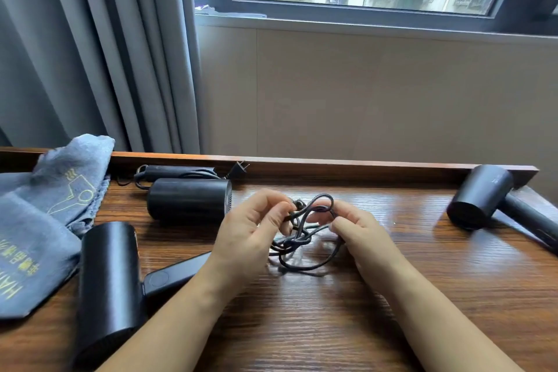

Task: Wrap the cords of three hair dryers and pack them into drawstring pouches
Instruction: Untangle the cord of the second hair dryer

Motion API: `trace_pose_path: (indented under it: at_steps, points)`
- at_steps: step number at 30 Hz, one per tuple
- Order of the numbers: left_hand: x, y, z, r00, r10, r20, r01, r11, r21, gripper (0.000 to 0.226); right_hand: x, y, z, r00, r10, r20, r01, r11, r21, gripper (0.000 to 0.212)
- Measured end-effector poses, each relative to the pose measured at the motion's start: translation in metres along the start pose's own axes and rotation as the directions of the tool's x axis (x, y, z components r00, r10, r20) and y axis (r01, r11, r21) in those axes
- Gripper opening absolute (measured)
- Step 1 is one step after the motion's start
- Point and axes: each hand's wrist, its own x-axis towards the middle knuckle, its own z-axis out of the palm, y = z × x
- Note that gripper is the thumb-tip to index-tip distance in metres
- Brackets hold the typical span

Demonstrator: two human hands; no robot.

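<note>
A tangled black cord (pixel 302 238) hangs in loops between my hands over the middle of the wooden table (pixel 332 311). My left hand (pixel 250 232) pinches the cord on its left side. My right hand (pixel 359 229) pinches a raised loop on the right. A black hair dryer (pixel 108 281) lies at the near left, its handle pointing toward my left forearm. A second dryer (pixel 188 198) lies farther back with its own cord and plug by the rear ledge. A third dryer (pixel 483 196) rests at the far right. Grey drawstring pouches (pixel 45 220) with yellow print lie at the left.
A raised wooden ledge (pixel 332 164) runs along the table's back edge. Grey curtains (pixel 90 54) hang behind at the left, and a beige wall under a window stands beyond the table.
</note>
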Motion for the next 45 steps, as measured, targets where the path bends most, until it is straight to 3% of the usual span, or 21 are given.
trace_pose_path:
  at_steps: [2,4,7,11,14,18,20,23,26,32,36,39,45]
  points:
    - [0.0,0.0,-0.002,1.0,-0.025,0.004,0.025,0.998,-0.056,0.018,0.0,0.001,-0.001,0.999,-0.041,-0.018,0.04,0.999,-0.034,0.019]
    - [0.0,-0.001,-0.001,0.998,-0.042,0.052,0.045,0.998,-0.044,0.025,0.002,0.005,-0.001,0.983,-0.156,-0.095,0.133,0.968,-0.214,0.016]
    - [-0.001,-0.004,0.002,0.999,0.018,0.043,-0.025,0.985,0.168,0.028,0.0,0.007,0.001,0.906,-0.356,-0.227,0.249,0.885,-0.394,0.021]
    - [-0.002,-0.007,0.006,0.98,0.194,0.037,-0.195,0.921,0.337,0.052,-0.006,-0.001,0.0,0.806,-0.457,-0.377,0.315,0.869,-0.38,0.014]
    - [-0.002,-0.007,0.004,0.941,0.336,0.045,-0.324,0.852,0.411,0.033,-0.007,-0.003,0.0,0.849,-0.304,-0.432,0.234,0.95,-0.207,0.021]
    - [-0.003,-0.015,0.007,0.911,0.155,0.381,-0.354,0.769,0.533,0.037,-0.005,-0.01,0.0,0.899,-0.111,-0.424,0.201,0.964,0.174,0.024]
    - [-0.003,-0.021,0.009,0.893,0.116,0.435,-0.372,0.734,0.569,0.038,-0.004,-0.014,0.0,0.91,-0.039,-0.413,0.194,0.92,0.342,0.025]
    - [-0.002,-0.022,0.008,0.902,0.115,0.416,-0.351,0.757,0.551,0.023,-0.001,-0.017,-0.004,0.918,0.103,-0.383,0.147,0.808,0.57,0.027]
    - [-0.001,-0.021,0.006,0.914,0.104,0.391,-0.323,0.769,0.551,0.019,0.001,-0.02,-0.011,0.94,0.227,-0.255,0.037,0.675,0.737,0.028]
    - [-0.003,-0.024,0.006,0.905,0.072,0.42,-0.35,0.688,0.635,0.026,-0.001,-0.022,-0.007,0.957,0.161,-0.242,0.028,0.778,0.627,0.024]
    - [-0.005,-0.022,0.01,0.918,0.101,0.384,-0.359,0.626,0.693,0.026,-0.01,-0.029,-0.008,0.995,0.091,0.039,-0.094,0.753,0.651,0.017]
    - [-0.003,-0.026,0.01,0.931,0.096,0.353,-0.338,0.599,0.726,0.023,-0.015,-0.032,-0.002,0.971,0.036,0.235,-0.181,0.753,0.633,0.022]
    - [-0.001,-0.026,0.006,0.961,0.029,0.274,-0.225,0.659,0.718,0.029,-0.002,-0.028,-0.029,0.982,0.131,-0.133,0.053,0.486,0.873,0.019]
